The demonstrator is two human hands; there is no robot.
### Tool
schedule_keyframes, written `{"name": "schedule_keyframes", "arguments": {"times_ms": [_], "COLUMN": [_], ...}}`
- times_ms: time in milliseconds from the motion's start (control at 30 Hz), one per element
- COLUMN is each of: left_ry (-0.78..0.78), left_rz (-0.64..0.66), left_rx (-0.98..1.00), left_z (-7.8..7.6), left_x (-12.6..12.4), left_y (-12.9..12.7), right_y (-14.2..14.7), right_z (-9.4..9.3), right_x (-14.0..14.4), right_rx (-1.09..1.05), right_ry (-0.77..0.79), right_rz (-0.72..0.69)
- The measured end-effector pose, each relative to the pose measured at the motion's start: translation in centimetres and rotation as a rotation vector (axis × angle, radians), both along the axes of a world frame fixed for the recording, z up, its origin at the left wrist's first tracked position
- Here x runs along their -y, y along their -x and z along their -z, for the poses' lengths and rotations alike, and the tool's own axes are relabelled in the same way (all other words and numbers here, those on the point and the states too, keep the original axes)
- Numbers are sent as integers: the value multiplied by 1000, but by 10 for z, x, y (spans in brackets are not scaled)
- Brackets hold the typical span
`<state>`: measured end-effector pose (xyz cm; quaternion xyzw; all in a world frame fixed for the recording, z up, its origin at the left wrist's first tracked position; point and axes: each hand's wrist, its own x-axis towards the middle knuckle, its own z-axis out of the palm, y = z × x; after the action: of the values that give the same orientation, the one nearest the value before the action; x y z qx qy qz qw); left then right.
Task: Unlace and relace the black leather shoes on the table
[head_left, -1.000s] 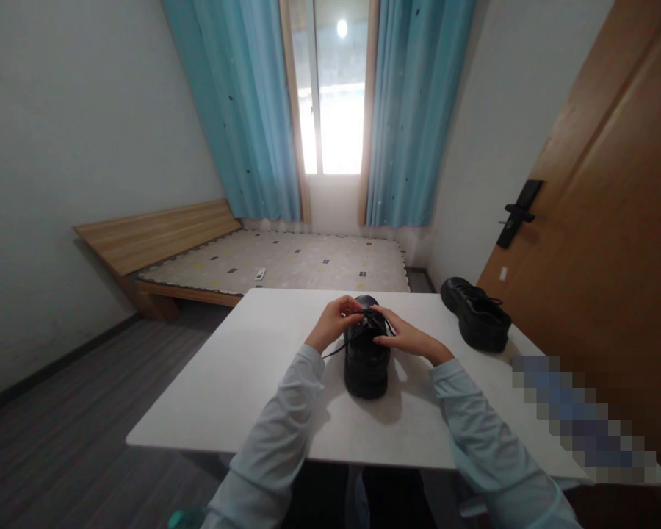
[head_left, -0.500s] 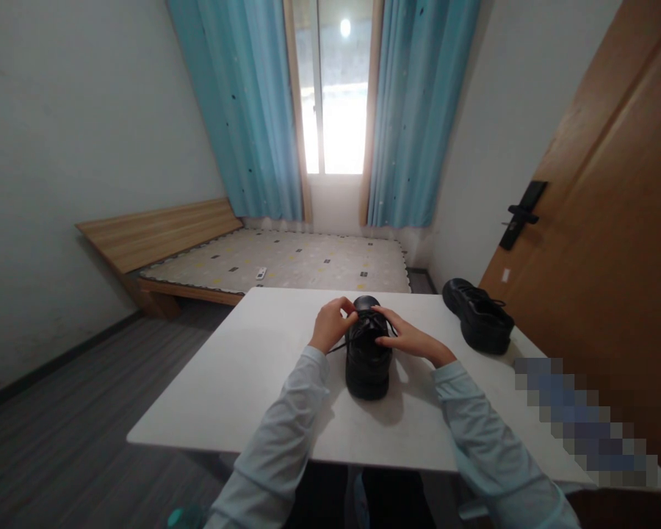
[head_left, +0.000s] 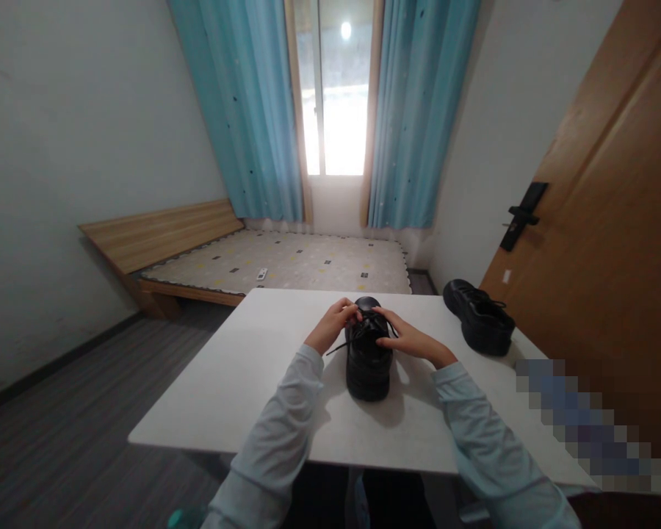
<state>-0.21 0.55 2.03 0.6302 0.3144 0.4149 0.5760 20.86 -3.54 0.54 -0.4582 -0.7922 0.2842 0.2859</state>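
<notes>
A black lace-up shoe (head_left: 368,375) stands on the white table in front of me, toe pointing away and heel toward me. My left hand (head_left: 336,323) is at the left of its lacing, fingertips pinched on the black shoelace (head_left: 355,338). One loose lace end sticks out to the left, below that hand. My right hand (head_left: 410,339) grips the shoe's right side, its thumb at the opening and its fingers by the laces. What the fingertips do among the dark laces is hard to make out.
A second black shoe (head_left: 479,317) rests at the table's right edge, near the wooden door (head_left: 600,220). The white table (head_left: 225,397) spans the front. Behind it is a bed (head_left: 297,261) with a small white object (head_left: 262,274) on it. A blurred patch covers the table's right corner.
My left hand has shifted slightly right, further over the lacing, and its fingers have moved at the laces. My right hand and the shoe have stayed in place.
</notes>
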Motion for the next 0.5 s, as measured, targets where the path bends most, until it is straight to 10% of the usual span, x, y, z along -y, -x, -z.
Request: {"name": "schedule_keyframes", "arguments": {"times_ms": [500], "left_ry": [-284], "left_rz": [19], "left_rx": [-240], "left_z": [1], "left_x": [-15], "left_y": [15], "right_y": [-2], "right_z": [1], "right_x": [0], "right_rx": [-7], "right_ry": [-12], "right_rz": [-2]}}
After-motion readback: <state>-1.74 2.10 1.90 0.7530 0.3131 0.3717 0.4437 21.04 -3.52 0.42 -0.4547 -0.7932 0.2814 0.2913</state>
